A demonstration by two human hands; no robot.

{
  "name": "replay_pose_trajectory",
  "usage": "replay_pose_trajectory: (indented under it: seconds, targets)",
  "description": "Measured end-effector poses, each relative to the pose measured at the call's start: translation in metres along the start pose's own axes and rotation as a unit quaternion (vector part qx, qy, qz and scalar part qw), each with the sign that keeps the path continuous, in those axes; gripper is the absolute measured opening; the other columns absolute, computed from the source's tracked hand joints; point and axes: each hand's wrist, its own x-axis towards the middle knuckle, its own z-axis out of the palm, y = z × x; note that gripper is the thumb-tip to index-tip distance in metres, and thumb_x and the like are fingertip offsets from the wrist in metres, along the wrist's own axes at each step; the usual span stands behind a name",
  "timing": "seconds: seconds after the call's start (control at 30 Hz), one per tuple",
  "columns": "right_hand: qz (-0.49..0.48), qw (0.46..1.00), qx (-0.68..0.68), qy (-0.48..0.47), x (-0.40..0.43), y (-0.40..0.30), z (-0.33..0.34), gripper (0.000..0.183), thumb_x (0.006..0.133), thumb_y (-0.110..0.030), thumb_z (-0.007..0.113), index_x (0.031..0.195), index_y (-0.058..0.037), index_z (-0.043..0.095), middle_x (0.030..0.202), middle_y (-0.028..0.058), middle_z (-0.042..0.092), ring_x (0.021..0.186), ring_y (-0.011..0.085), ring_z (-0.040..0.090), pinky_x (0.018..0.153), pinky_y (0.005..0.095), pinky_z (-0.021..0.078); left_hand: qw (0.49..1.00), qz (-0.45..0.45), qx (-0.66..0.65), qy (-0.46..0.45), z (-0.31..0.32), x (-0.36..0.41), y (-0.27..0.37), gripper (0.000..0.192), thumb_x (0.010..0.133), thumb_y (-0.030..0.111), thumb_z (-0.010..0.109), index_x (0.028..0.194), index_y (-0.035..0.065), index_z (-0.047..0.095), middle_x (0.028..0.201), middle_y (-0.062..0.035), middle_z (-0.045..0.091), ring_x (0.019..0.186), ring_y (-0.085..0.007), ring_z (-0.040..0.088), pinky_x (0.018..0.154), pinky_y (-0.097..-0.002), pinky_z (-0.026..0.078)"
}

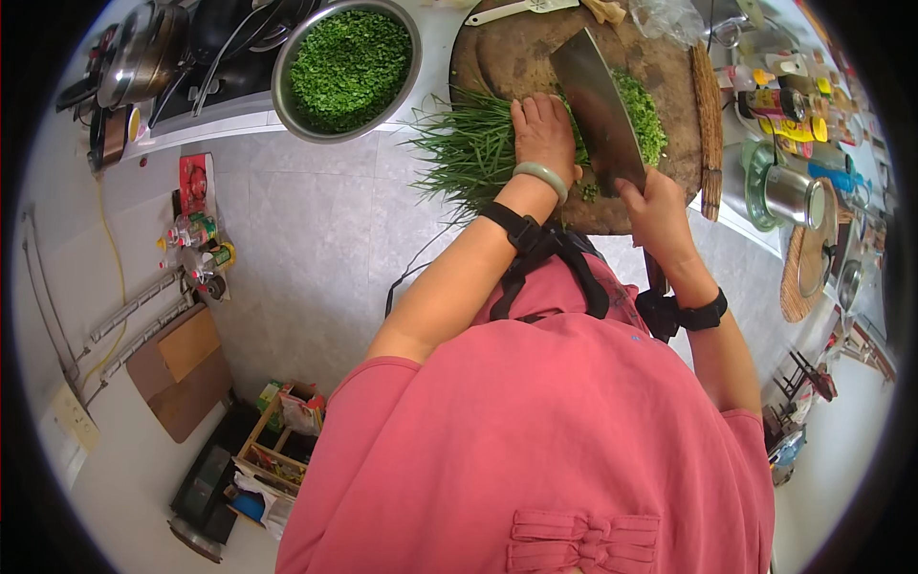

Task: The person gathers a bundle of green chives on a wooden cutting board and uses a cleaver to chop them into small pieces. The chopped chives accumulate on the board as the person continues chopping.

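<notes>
My left hand (543, 133) presses down on a bundle of long green Chinese chives (473, 147), whose leafy ends hang over the left edge of a round wooden chopping board (516, 61). In my right hand (656, 215) is the handle of a broad cleaver (599, 107). Its blade slants across the board, close beside the fingers of my left hand. Chopped chives (642, 118) lie in a heap to the right of the blade, partly hidden by it. A steel bowl (281, 90) at the upper left holds a mound of finely chopped greens (350, 68).
A white slotted utensil (513, 10) lies on the board's far edge. A straw brush (708, 133) is against its right side. Several bottles and jars (771, 104) and a steel pot (796, 194) stand on the right counter. A stove with pans (229, 43) is far left.
</notes>
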Motion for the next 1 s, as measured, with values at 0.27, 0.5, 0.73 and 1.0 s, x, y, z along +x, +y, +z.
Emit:
replay_pose_trajectory:
  seconds: [0.27,0.5,0.73,1.0]
  targets:
    - [-0.034,0.999,-0.038,0.005,0.015,0.013,0.022,0.024,0.091,-0.015,0.069,0.085,0.0067,0.062,0.082,0.0315,0.065,0.085,0.052,0.064,0.072,0.0563,0.0495,0.999,0.029,-0.027,0.011,0.005,-0.005,-0.006,0.103,0.055,0.046,0.093,0.134,-0.0032,0.048,0.126,-0.0173,0.051,0.124,-0.0345,0.047,0.117,-0.0479,0.031]
    - [-0.088,0.989,-0.11,0.054,0.042,0.023,0.062,0.024,0.09,-0.016,0.069,0.085,0.007,0.064,0.083,0.0312,0.066,0.085,0.0511,0.065,0.074,0.0548,0.0512,0.997,0.039,-0.019,0.071,0.018,-0.002,-0.003,0.096,0.056,0.046,0.091,0.13,-0.0003,0.052,0.123,-0.0169,0.051,0.121,-0.0345,0.047,0.115,-0.0485,0.032]
    - [-0.046,0.997,0.04,0.04,0.039,0.032,0.035,0.022,0.092,-0.017,0.069,0.104,0.002,0.07,0.09,0.0242,0.072,0.087,0.0417,0.071,0.076,0.0447,0.0539,0.998,0.041,-0.01,0.049,-0.003,-0.006,-0.009,0.096,0.056,0.051,0.092,0.129,0.0017,0.052,0.126,-0.0154,0.052,0.124,-0.0327,0.047,0.118,-0.0494,0.029]
    - [-0.002,1.0,0.007,-0.019,-0.002,-0.013,-0.009,0.022,0.093,-0.018,0.067,0.105,0.0002,0.07,0.078,0.0236,0.068,0.076,0.0401,0.069,0.068,0.0451,0.0517,1.0,0.007,-0.003,-0.007,-0.007,-0.007,-0.009,0.107,0.055,0.054,0.093,0.135,0.0001,0.047,0.129,-0.0149,0.051,0.127,-0.0319,0.047,0.119,-0.05,0.028]
